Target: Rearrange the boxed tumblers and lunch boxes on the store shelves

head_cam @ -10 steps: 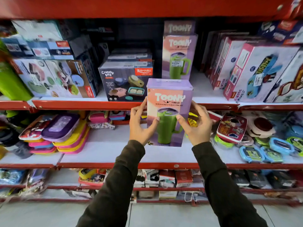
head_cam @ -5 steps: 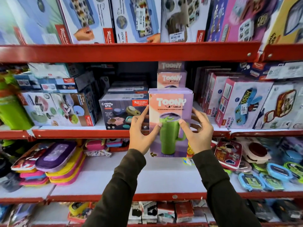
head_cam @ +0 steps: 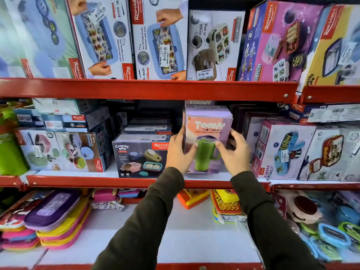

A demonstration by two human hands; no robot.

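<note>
The tall purple and pink cardboard tumbler box with a green cup drawn on it (head_cam: 207,141) stands at the front of the middle red metal shelf (head_cam: 116,182). It is just beside the dark blue lunch box carton (head_cam: 140,154) on its left. Another box like it peeks out behind. The left hand (head_cam: 178,152) is pressed on the box's left side, and the right hand (head_cam: 234,154) has its thumb on the front, so both hands are holding it.

The box is tall and thin. I think it could tip over if a hand pushes too high, or bump the carton next to it.

The shelf floor is white. More lunch box cartons fill the shelf above. Loose colourful lunch boxes lie on the one below.
</note>
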